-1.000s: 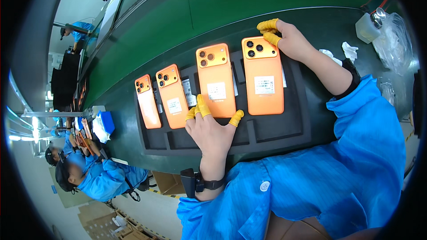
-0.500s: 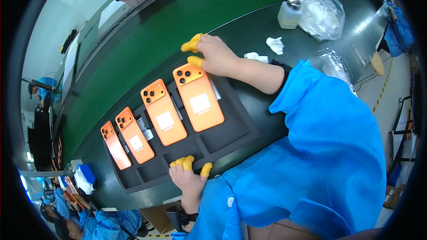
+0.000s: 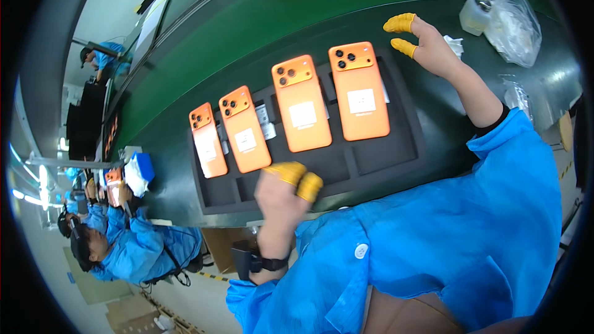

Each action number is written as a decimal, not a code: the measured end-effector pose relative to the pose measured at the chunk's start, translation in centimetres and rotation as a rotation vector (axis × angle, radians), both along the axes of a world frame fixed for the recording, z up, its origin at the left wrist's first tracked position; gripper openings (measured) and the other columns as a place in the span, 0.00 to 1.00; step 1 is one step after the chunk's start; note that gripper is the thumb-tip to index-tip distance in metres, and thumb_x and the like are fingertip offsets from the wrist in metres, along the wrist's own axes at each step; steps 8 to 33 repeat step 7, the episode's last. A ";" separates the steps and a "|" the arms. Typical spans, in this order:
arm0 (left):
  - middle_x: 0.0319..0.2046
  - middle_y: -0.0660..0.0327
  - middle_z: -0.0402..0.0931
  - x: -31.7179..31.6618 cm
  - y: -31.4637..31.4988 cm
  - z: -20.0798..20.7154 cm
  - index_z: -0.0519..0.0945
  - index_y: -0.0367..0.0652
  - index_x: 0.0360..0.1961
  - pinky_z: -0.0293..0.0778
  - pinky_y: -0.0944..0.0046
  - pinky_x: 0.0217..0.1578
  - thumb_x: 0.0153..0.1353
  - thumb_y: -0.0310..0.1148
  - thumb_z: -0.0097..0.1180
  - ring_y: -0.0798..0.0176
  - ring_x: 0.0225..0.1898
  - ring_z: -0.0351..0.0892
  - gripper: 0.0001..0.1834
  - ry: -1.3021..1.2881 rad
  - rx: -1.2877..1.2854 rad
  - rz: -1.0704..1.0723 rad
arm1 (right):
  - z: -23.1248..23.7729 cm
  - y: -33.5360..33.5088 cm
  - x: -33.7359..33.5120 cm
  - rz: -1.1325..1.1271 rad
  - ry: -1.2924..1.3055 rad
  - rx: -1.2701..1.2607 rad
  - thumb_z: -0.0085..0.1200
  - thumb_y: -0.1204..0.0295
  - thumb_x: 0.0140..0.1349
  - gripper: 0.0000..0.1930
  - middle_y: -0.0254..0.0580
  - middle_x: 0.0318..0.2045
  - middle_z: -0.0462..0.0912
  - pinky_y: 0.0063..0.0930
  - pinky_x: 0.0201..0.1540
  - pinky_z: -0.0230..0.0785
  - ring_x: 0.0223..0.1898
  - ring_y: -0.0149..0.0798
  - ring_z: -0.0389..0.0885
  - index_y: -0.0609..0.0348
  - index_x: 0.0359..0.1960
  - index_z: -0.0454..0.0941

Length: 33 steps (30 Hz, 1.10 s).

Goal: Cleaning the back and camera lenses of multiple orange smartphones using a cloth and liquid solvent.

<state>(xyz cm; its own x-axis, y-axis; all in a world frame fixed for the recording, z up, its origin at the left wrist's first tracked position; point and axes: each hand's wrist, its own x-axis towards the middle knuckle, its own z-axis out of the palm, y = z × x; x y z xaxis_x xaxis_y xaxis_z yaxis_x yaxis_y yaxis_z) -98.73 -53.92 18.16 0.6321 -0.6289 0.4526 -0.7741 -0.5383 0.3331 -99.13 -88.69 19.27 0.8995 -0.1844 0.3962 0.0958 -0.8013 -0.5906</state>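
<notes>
A black tray (image 3: 405, 117) with compartments holds a row of orange phones, backs up, each with three lenses and a white label. The rightmost phone (image 3: 361, 127) and the one left of it (image 3: 309, 139) look larger than the other two, the middle-left phone (image 3: 252, 161) and the far-left phone (image 3: 216, 167). Over the tray's near edge is my left hand (image 3: 284, 195), blurred, its yellow-covered fingers loosely bent and apart from the thumb. It appears to hold nothing. My right hand (image 3: 430, 43), beyond the tray's far right corner, is open, with yellow-covered thumb and fingers apart.
A pump bottle (image 3: 475, 15) and a clear plastic bag (image 3: 515, 28) stand at the far right. White crumpled tissue (image 3: 455, 45) lies behind my right hand. At left, a blue box (image 3: 143, 166) is near a co-worker (image 3: 139, 247) in blue, who handles an orange phone.
My right hand has moved away from the rightmost phone, off to the right. My left hand has shifted left relative to the tray. The view has turned, so the tray sits farther right and higher.
</notes>
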 end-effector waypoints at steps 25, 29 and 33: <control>0.39 0.51 0.70 5.0 2.2 -0.1 0.73 0.37 0.39 0.65 0.60 0.41 0.47 0.33 0.57 0.54 0.39 0.69 0.18 0.033 0.028 0.401 | -1.3 -0.4 1.5 -0.071 -0.039 -0.204 0.52 0.75 0.50 0.15 0.44 0.43 0.71 0.31 0.50 0.59 0.47 0.44 0.67 0.59 0.42 0.71; 0.39 0.51 0.70 5.0 2.2 -0.1 0.73 0.37 0.39 0.65 0.60 0.41 0.47 0.33 0.57 0.54 0.39 0.69 0.18 0.033 0.028 0.401 | -1.3 -0.4 1.5 -0.071 -0.039 -0.204 0.52 0.75 0.50 0.15 0.44 0.43 0.71 0.31 0.50 0.59 0.47 0.44 0.67 0.59 0.42 0.71; 0.39 0.51 0.70 5.0 2.2 -0.1 0.73 0.37 0.39 0.65 0.60 0.41 0.47 0.33 0.57 0.54 0.39 0.69 0.18 0.033 0.028 0.401 | -1.3 -0.4 1.5 -0.071 -0.039 -0.204 0.52 0.75 0.50 0.15 0.44 0.43 0.71 0.31 0.50 0.59 0.47 0.44 0.67 0.59 0.42 0.71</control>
